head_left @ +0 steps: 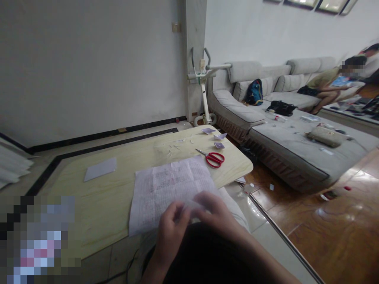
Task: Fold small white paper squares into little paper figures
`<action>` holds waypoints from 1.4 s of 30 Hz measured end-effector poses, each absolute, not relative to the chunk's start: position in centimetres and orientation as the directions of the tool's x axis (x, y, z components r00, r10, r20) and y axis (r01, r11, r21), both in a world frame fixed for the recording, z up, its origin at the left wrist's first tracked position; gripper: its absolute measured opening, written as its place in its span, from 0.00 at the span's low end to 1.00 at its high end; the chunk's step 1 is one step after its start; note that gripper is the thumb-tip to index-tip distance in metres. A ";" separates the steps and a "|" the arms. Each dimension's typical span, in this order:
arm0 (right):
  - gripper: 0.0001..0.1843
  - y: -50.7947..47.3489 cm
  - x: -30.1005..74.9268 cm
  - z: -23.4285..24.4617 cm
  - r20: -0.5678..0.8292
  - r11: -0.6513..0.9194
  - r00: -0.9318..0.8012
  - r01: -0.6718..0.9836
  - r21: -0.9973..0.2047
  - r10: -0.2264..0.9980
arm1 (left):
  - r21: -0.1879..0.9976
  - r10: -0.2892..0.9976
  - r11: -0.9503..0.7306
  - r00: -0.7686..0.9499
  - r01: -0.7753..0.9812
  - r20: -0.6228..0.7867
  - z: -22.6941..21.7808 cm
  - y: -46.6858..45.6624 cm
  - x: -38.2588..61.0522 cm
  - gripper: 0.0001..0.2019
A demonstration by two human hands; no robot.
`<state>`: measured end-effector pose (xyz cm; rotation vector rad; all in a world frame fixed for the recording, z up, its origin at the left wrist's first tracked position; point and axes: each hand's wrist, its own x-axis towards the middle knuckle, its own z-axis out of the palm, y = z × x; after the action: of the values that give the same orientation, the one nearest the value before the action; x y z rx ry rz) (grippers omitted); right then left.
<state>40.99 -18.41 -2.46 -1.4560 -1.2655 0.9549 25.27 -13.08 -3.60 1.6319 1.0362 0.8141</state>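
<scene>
My left hand [171, 228] and my right hand [214, 215] are close together near the bottom of the head view, fingers pinched on a small piece of pale paper [192, 206] between them. Just beyond them lies a large written sheet [168, 185] on the light wooden table [118, 205]. Red-handled scissors [213, 158] lie on the table to the far right of the sheet. Small folded paper pieces [219, 137] and paper scraps [174, 146] sit near the table's far end.
A blank sheet [100, 169] lies on the table's left part. A grey sofa [284, 134] with bags stands at right, where another person [328, 85] sits. An exercise machine [203, 90] stands by the wall. Litter lies on the wooden floor [325, 221].
</scene>
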 end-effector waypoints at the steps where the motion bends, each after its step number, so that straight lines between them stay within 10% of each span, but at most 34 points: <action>1: 0.06 -18.5 41.0 -2.4 0.029 -0.006 0.148 0.232 -0.973 0.989 | 0.964 0.921 -0.123 0.390 0.236 0.022 -3.6 -13.1 25.3 0.11; 7: 0.22 -19.2 41.0 -1.8 0.080 0.060 0.092 0.198 -0.978 0.993 | 0.978 0.957 -0.043 0.290 0.202 -0.018 -3.6 -12.7 25.0 0.10; 23: 0.13 -19.3 41.9 -2.4 0.337 0.364 -0.145 0.482 -0.797 0.930 | 0.979 0.894 0.177 0.399 0.103 -0.203 -4.1 -12.2 24.8 0.11; 42: 0.06 -19.6 42.1 -2.1 0.209 0.206 -0.041 0.425 -0.882 0.977 | 0.980 0.866 0.097 0.471 0.171 -0.168 -3.6 -12.5 24.8 0.09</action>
<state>42.13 -19.63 -2.08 -1.3524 -1.6120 0.7999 24.84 -12.54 -3.59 1.4057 0.9872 0.6642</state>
